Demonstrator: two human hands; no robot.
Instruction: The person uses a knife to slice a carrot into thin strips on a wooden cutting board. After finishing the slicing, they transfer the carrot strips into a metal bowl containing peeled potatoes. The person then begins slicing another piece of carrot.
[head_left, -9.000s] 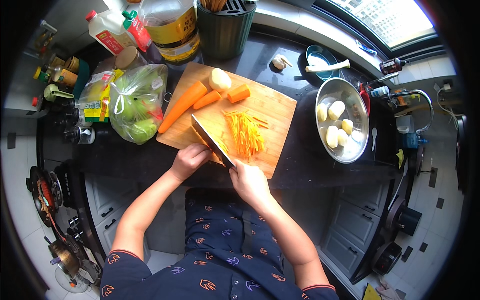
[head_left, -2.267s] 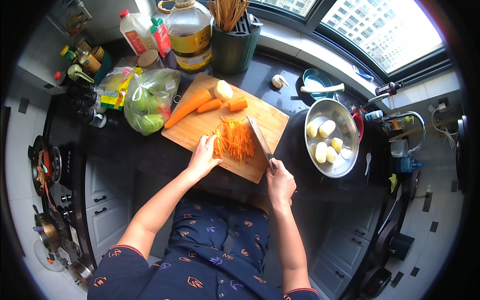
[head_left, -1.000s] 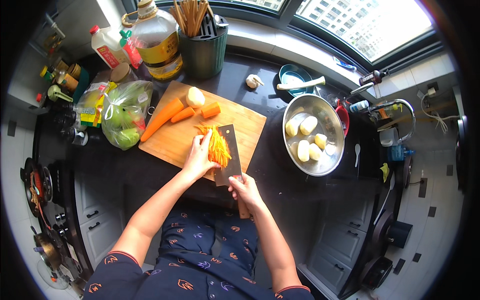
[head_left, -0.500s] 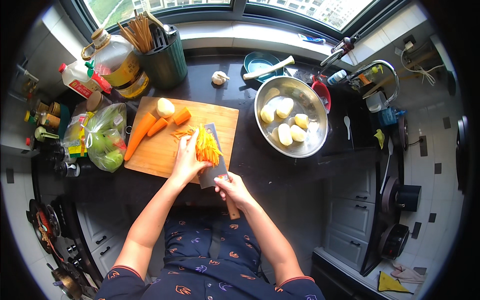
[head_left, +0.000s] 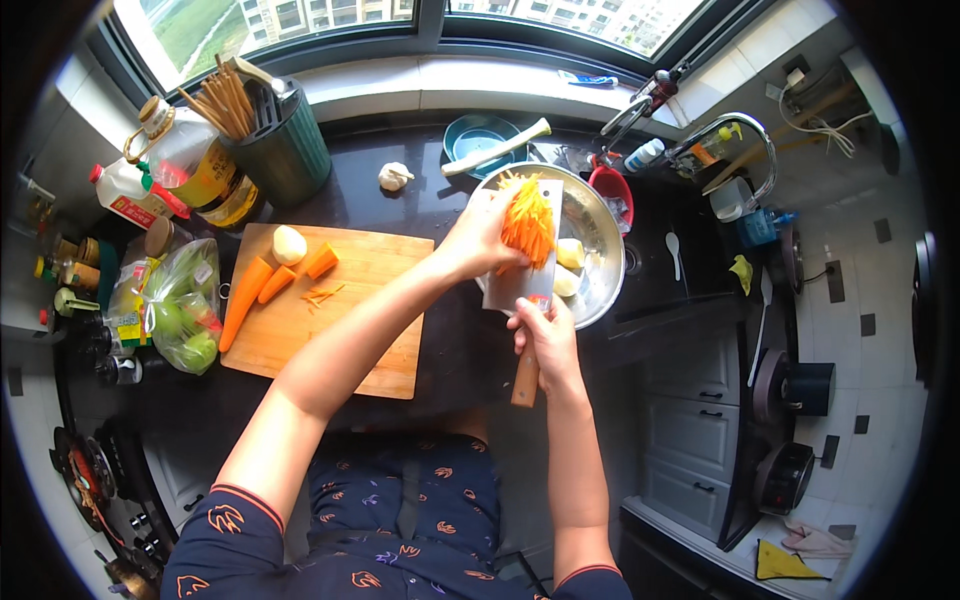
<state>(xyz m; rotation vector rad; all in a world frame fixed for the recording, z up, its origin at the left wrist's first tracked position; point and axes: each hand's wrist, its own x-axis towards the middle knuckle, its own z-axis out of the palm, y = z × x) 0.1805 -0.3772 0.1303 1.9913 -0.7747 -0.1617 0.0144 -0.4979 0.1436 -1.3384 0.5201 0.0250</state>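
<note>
- Left hand (head_left: 478, 235): fingers curved over a bundle of carrot shreds (head_left: 528, 222), keeping it against the flat of the blade.
- Right hand (head_left: 545, 340): closed around the cleaver (head_left: 508, 292) where handle meets blade; wooden handle points toward the body.
- Carrot shreds: located on the blade, above the left part of the metal bowl (head_left: 610, 255).
- Metal bowl: contains peeled potatoes (head_left: 570, 252), partly covered by the blade.
- Wooden board (head_left: 365, 260): left of the bowl, crossed by the left forearm. Carries a long carrot piece (head_left: 240, 310), two shorter pieces, one pale peeled potato (head_left: 290, 245) and a few loose shreds.
- Bench (head_left: 350, 195): dark, glossy. Behind the board lies a garlic bulb (head_left: 396, 177); beside it, a teal dish (head_left: 463, 138) with a pale stalk (head_left: 500, 147) across it.
- Left end: clear bag (head_left: 185, 310) of green produce, large oil jug (head_left: 205, 170), dark green utensil holder (head_left: 290, 150).
- Right end: red container (head_left: 612, 188), white spoon (head_left: 673, 250), curved faucet (head_left: 766, 160).
- Room: window (head_left: 320, 12) behind a white sill; grey drawers (head_left: 690, 440) below the bench.
</note>
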